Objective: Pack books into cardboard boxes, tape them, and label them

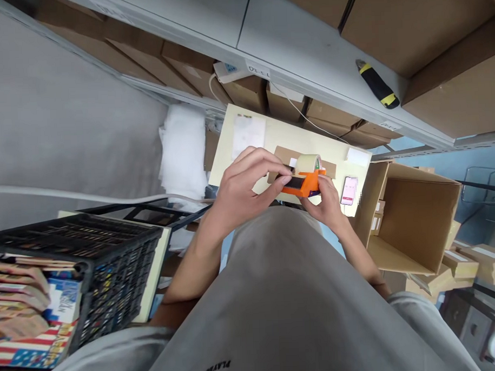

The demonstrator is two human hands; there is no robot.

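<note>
Crosswise, the orange object [308,184] was pinched at its dark end by the left fingers [274,189], opposite by the right fingers [329,192].

Table [284,133]: pale cream. Small gadget [308,184]: orange and black. Shirt [283,292]: plain grey, black lettering. Crate [112,277]: black lattice. Cutter [377,84]: black, yellow bands. Open box [415,217]: brown. Phone [349,190]: pink-and-white screen. Booklet [34,344]: red-and-white stripes, white stars on blue.
</note>
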